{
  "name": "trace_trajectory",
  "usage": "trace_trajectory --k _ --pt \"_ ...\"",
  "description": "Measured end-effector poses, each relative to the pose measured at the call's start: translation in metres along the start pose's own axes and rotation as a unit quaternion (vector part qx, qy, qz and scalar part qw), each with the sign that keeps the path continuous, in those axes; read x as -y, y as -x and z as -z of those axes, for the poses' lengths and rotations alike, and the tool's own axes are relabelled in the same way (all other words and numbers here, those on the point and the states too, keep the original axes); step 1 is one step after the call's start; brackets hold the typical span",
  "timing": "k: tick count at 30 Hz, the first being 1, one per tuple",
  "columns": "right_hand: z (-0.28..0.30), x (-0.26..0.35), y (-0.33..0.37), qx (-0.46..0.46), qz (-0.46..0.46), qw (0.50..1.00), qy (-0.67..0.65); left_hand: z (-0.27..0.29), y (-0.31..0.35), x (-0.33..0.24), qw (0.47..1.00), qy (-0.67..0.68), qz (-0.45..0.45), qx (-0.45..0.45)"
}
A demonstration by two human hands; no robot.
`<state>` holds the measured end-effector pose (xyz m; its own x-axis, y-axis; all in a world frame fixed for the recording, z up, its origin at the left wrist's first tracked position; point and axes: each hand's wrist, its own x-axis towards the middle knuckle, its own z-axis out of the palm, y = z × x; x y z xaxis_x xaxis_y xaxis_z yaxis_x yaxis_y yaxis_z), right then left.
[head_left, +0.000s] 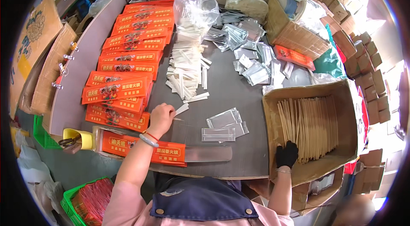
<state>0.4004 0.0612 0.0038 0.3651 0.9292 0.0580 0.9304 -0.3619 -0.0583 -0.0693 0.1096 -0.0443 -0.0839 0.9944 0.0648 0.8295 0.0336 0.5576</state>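
Note:
My left hand [162, 118], with a bangle and red cord at the wrist, pinches the end of a narrow white paper strip [182, 108] over the grey table. Just beyond it lies a long heap of similar white strips [185, 70]. Inside the cardboard box at the right, my right hand [286, 154] wears a black glove and touches the left part of a layer of wooden chopsticks [316, 125]. Its dark fingers blend together, so their grip is unclear. Between my hands rest several flat clear packets [224, 124]. Under my left forearm lies a printed red sleeve [167, 152].
Overlapping red sleeves [124, 61] line the left side. Silvery packets [252, 51] pile up at the back right, beside a cardboard box [294, 29]. A yellow holder with scissors [79, 139] sits at the near left edge. The chopstick box [353, 115] has high walls.

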Motion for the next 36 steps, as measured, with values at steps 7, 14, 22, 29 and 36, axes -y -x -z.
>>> trace_trajectory --k 7,14,22,29,36 --pt "-0.028 -0.022 -0.001 0.021 -0.073 0.997 0.015 0.002 0.008 -0.064 0.989 -0.008 -0.146 -0.037" --pt "-0.021 -0.024 -0.003 -0.016 -0.16 0.976 -0.148 -0.047 0.031 -0.108 0.977 -0.023 -0.211 0.036" --pt "-0.007 -0.012 0.001 0.006 -0.149 0.971 -0.189 -0.001 0.043 -0.105 0.952 0.144 -0.056 0.265" --pt "0.024 0.036 0.044 0.152 0.308 0.92 -0.19 0.021 0.094 -0.077 0.983 0.066 -0.143 0.093" --pt "-0.039 0.108 0.068 0.16 0.478 0.831 -0.237 0.01 0.108 -0.086 0.974 0.02 -0.194 0.114"
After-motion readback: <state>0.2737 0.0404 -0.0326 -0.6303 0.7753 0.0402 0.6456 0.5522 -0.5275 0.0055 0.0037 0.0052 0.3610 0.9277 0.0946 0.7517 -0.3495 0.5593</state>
